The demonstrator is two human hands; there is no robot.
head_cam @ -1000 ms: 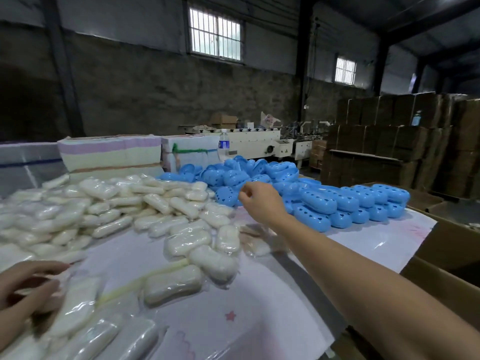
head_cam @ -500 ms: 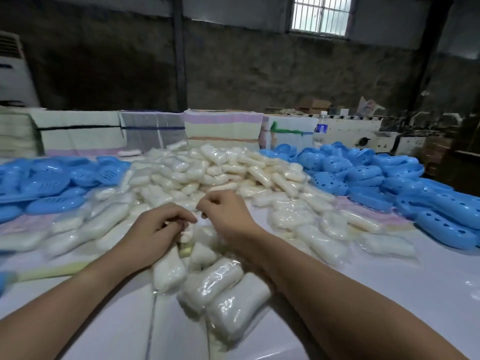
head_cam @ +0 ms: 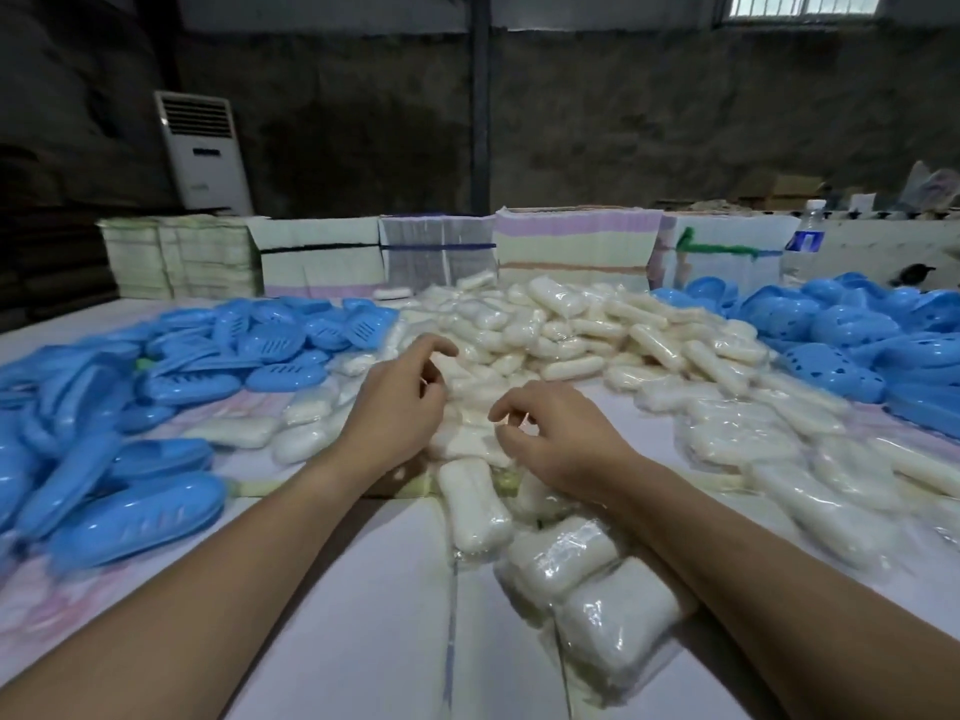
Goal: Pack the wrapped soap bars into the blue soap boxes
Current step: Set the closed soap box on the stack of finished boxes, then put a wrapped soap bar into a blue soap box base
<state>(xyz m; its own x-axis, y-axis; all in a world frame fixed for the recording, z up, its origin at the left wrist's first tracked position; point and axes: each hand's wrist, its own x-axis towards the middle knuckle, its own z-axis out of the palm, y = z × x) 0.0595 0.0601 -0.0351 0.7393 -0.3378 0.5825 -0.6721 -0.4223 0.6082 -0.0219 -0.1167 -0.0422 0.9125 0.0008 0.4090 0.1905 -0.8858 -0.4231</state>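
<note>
A big heap of white soap bars in clear wrap (head_cam: 571, 324) covers the middle of the table, running down to a few bars near me (head_cam: 475, 506). Blue soap box halves lie in piles at the left (head_cam: 130, 517) and at the right (head_cam: 841, 330). My left hand (head_cam: 395, 402) hovers over the near side of the heap with loosely arched fingers, and nothing shows between them. My right hand (head_cam: 561, 433) is beside it, its curled fingertips touching the wrapped bars below, with no bar plainly gripped.
The table (head_cam: 363, 615) is covered in pale sheeting. Bundled paper stacks (head_cam: 571, 246) line its far edge, with a water bottle (head_cam: 802, 241) at the back right. A white standing air conditioner (head_cam: 202, 153) is against the dark wall.
The view swung left from the right blue pile to the soap heap. My right hand came back from the blue boxes; both hands met over the soap and have since moved slightly apart.
</note>
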